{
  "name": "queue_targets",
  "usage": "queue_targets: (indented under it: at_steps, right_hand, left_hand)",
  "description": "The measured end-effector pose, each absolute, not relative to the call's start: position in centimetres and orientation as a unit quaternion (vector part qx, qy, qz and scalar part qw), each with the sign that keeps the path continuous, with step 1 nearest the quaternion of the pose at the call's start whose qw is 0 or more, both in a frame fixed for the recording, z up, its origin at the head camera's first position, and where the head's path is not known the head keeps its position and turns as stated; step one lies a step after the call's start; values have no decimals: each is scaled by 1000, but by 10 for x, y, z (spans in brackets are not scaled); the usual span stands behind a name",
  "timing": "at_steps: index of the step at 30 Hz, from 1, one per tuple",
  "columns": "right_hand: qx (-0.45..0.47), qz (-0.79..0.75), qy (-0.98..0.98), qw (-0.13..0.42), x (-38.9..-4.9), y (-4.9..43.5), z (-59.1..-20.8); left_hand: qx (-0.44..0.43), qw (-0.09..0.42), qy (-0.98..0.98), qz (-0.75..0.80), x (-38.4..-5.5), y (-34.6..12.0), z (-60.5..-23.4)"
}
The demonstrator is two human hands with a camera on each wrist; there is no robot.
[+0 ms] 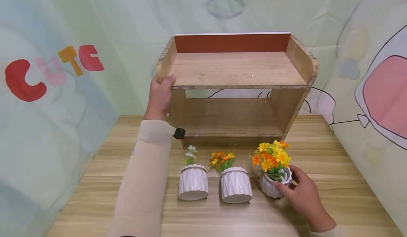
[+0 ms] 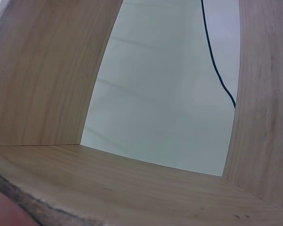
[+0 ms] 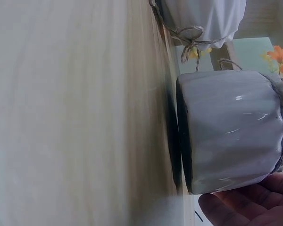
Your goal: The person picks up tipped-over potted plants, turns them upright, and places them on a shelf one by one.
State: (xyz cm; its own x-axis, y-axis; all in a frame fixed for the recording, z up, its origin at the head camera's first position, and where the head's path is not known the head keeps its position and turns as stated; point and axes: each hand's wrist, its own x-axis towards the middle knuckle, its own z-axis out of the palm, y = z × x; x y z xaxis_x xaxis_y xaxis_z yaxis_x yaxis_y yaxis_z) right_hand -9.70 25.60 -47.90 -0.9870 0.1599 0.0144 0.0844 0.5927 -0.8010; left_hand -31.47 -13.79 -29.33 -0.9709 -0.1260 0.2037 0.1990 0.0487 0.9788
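My left hand [image 1: 160, 97] grips the left front corner of a two-tier wooden shelf [image 1: 238, 67], its thumb on the top board. In the left wrist view, only a blurred bit of that hand shows beside the shelf's wooden board [image 2: 132, 188]. With my right hand [image 1: 302, 192] I hold a white ribbed flowerpot [image 1: 270, 187] of yellow and orange artificial flowers [image 1: 273, 157], thumb and fingers around its rim. In the right wrist view, the pot [image 3: 231, 132] has a dark strip along its base; whether it touches the table cannot be told.
Two more white pots, the left one [image 1: 193, 184] with white flowers and the middle one [image 1: 236, 185] with orange flowers, lie with their bases toward me. They are on the wood-grain table [image 1: 105, 180] before the shelf. Printed cloth [image 1: 127, 35] surrounds the table.
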Motion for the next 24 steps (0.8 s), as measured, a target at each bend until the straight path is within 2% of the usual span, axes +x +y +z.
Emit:
queue_targets:
  at_steps: [13,24]
  right_hand:
    - [-65,459,-885,51,-90,254,-481]
    - [-72,455,-887,36,-88,256,-484]
  left_hand:
    - [-18,115,-714,-690,-313,-138,-292]
    - [-17,110,-720,-685,-315,-137,-294]
